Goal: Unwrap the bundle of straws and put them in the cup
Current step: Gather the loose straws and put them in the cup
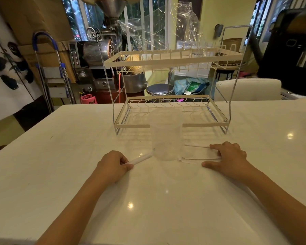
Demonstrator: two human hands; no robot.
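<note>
A clear plastic cup (165, 138) stands upright on the white table (78, 138), between my two hands. My left hand (113, 165) lies left of the cup, its fingers closed around the near end of a white wrapped straw (142, 159) that rests on the table and points toward the cup's base. My right hand (228, 156) rests right of the cup, fingers spread over the flat bundle of wrapped straws (200, 153), thumb at its near edge. The bundle lies flat on the table, touching or nearly touching the cup's base.
A two-tier wire dish rack (171, 124) stands directly behind the cup. The table's far edge runs behind the rack, with a white chair back (247, 89) beyond it on the right. Bare tabletop stretches to both sides and in front of my arms.
</note>
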